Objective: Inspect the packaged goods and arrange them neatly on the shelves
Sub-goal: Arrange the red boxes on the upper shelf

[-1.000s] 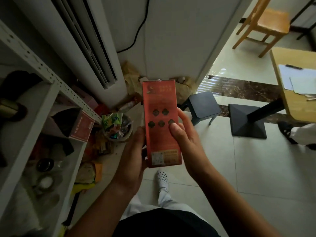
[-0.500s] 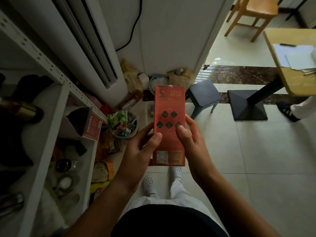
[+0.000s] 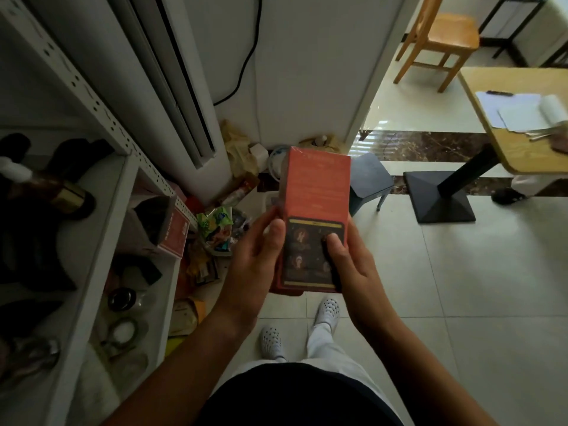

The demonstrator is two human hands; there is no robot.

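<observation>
Both hands are curled round the red box (image 3: 316, 186), left hand (image 3: 258, 256) and right hand (image 3: 347, 262) at opposite edges. Its long axis is pointed away from the body. The shelves (image 3: 104, 229) are found leftward, nearer the left hand.

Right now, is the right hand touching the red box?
Touching. The head view shows the right hand gripping the red box, its thumb lying on the box's dark panel.

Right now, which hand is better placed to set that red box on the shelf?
Probably the left hand. It grips the red box on the side nearest the shelf, which stands at the person's left. The right hand holds the far side and would have to reach across.
</observation>
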